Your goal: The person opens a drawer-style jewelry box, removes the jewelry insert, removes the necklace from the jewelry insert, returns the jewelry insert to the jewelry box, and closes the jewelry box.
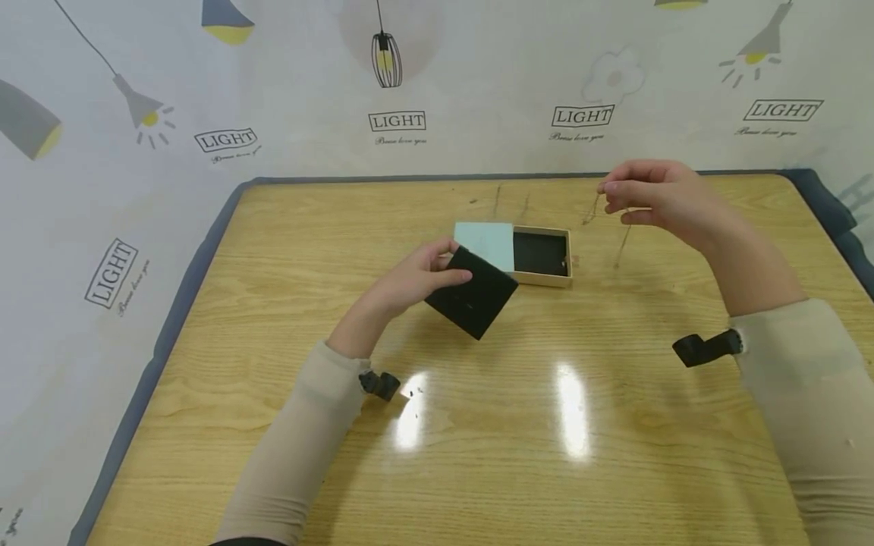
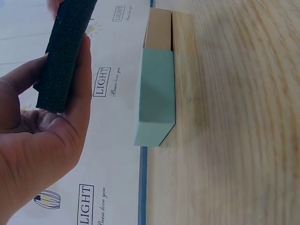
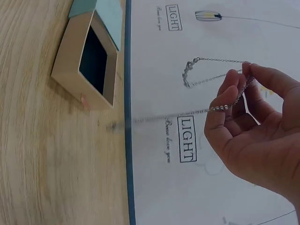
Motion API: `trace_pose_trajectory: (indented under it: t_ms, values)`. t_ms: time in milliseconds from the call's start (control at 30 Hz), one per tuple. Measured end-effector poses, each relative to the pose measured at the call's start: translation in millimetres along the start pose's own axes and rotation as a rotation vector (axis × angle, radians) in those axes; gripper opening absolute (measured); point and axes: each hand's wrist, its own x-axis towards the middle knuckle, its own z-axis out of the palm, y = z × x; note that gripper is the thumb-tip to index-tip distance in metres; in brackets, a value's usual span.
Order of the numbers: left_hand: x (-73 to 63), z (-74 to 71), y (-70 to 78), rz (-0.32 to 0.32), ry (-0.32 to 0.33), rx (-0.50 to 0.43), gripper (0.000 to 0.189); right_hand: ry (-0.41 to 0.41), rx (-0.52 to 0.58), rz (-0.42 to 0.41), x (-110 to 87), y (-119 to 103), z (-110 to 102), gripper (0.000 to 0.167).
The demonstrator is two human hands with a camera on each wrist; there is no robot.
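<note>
My left hand [image 1: 423, 277] grips a black foam pad [image 1: 474, 294] by its upper left corner, tilted over the table in front of a small box. The left wrist view shows the pad [image 2: 65, 56] edge-on between thumb and fingers. At the right, my raised right hand [image 1: 655, 196] pinches a thin silver necklace [image 3: 220, 60] between thumb and fingertips. Its chain hangs in a loop with a small ornament, and one loose end dangles, blurred. Between the hands lies the drawer box, its light-green sleeve [image 1: 486, 239] at left and the tan drawer [image 1: 546, 279] with a dark inside slid out to the right.
The box rests on a wood-grain table [image 1: 478, 425] with two bright glare patches. A blue-grey edge strip [image 1: 382, 179] runs along the table's back and sides. Behind it stands a wall [image 1: 478, 76] with printed lamps and lettering.
</note>
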Motion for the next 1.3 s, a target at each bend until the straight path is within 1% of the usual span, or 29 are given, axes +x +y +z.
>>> trace_pose_trajectory:
  t_ms: [300, 433, 533, 633, 767, 833, 967, 1067, 1167, 1300]
  values:
    - [0.2, 0.9, -0.7, 0.001, 0.007, 0.006, 0.016, 0.04, -0.091, 0.072, 4.7, 15.0, -16.9, 0.013]
    - [0.2, 1.0, -1.4, 0.003, 0.008, 0.007, 0.016, 0.054, -0.157, 0.124, 7.9, 22.0, -21.8, 0.018]
    - [0.1, 1.1, -1.5, 0.009, 0.007, 0.009, 0.016, 0.064, -0.203, 0.169, 10.9, 28.5, -24.2, 0.017]
    - [0.0, 1.3, -1.5, 0.011, 0.008, 0.009, 0.015, 0.071, -0.23, 0.18, 13.1, 35.7, -25.5, 0.013]
    - [0.1, 1.4, -1.4, 0.008, 0.012, 0.002, 0.015, 0.08, -0.251, 0.183, 15.2, 45.5, -26.3, 0.014]
    - [-0.1, 1.2, -1.7, 0.008, 0.012, -0.003, 0.014, 0.075, -0.267, 0.201, 17.5, 52.5, -27.8, 0.018]
    - [-0.2, 0.4, -3.1, 0.002, 0.007, -0.02, 0.012, 0.048, -0.327, 0.236, 19.8, 64.6, -30.1, 0.038]
    - [-0.1, 0.3, -3.6, -0.008, 0.009, -0.018, 0.013, 0.034, -0.384, 0.245, 18.2, 69.5, -29.8, 0.047]
    - [-0.4, 0.3, -3.5, -0.014, 0.013, -0.009, 0.014, 0.03, -0.432, 0.253, 17.1, 73.9, -30.3, 0.05]
    - [-0.8, 0.0, -3.5, -0.01, 0.014, -0.007, 0.014, 0.031, -0.47, 0.259, 15.9, 78.7, -32.5, 0.05]
